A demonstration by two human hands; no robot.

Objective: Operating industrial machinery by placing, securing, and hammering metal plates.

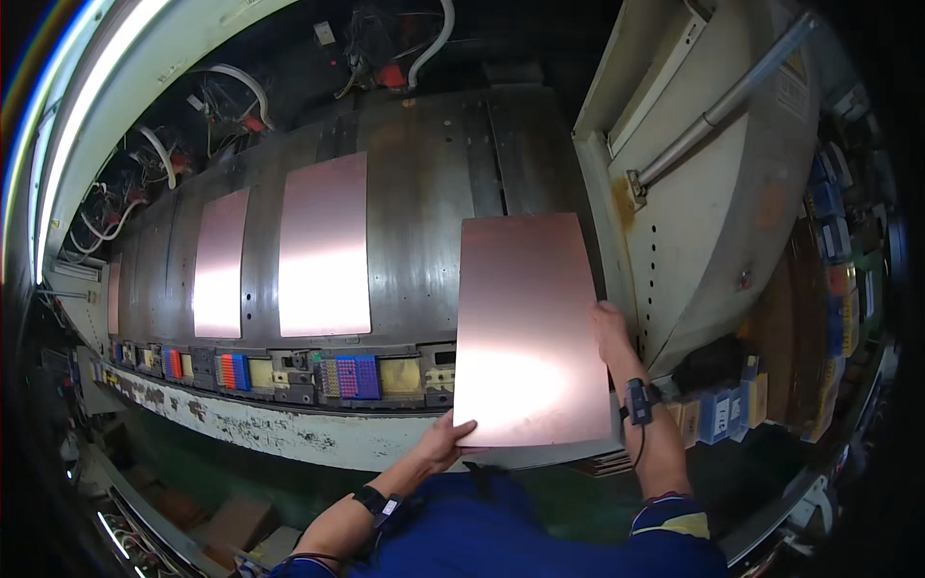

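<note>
A large copper-coloured sheet (pixel 530 308) is held over the right end of a dark metal machine bed (pixel 414 212). My left hand (pixel 449 440) grips its near left corner, thumb on top and the other fingers hidden beneath. On the opposite long side, my right hand (pixel 611 330) closes on the edge around mid-length. Two similar copper sheets lie flat on the bed to the left, a wide one (pixel 326 246) and a narrower-looking one (pixel 220 265). Part of another copper sheet (pixel 115 294) shows at the far left end.
Along the bed's front edge run tool racks with red and orange (pixel 234 371) and blue (pixel 357 377) pieces. A pale machine panel with a metal strut (pixel 727 101) rises at the right. Small blue and yellow boxes (pixel 718 414) stand at lower right. White hoses (pixel 241 82) hang behind.
</note>
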